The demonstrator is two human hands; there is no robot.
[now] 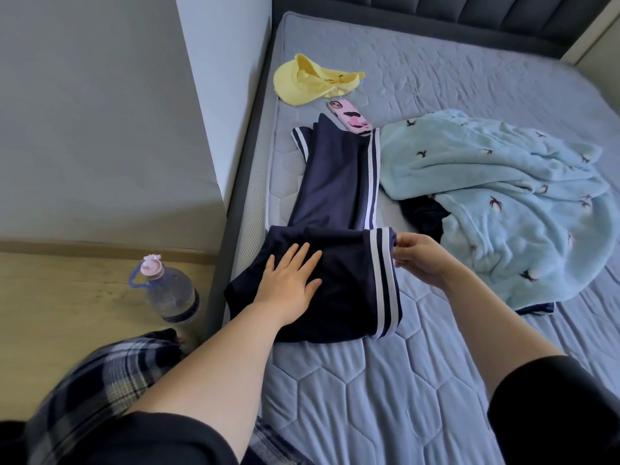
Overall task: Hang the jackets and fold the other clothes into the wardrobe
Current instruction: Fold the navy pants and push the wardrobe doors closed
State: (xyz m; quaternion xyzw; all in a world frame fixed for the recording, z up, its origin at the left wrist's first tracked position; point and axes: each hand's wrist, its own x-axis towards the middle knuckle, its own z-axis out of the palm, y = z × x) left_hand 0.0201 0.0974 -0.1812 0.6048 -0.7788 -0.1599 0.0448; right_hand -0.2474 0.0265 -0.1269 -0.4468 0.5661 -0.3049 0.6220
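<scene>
Navy track trousers [335, 182] with white side stripes lie lengthwise on the grey quilted mattress [385, 380], their near end folded over into a wide band. My left hand [290, 280] presses flat on that folded part, fingers straight. My right hand [416, 256] pinches the folded band's right edge at the white stripe. A light blue fleece garment [503, 203] with small dark bird prints lies crumpled to the right, with a dark garment [422, 216] partly hidden under it.
A yellow cap [312, 80] and a phone in a pink case [349, 117] lie beyond the trousers. A water bottle [167, 293] stands on the wooden floor left of the bed. A grey wall rises at left, the dark headboard at the back.
</scene>
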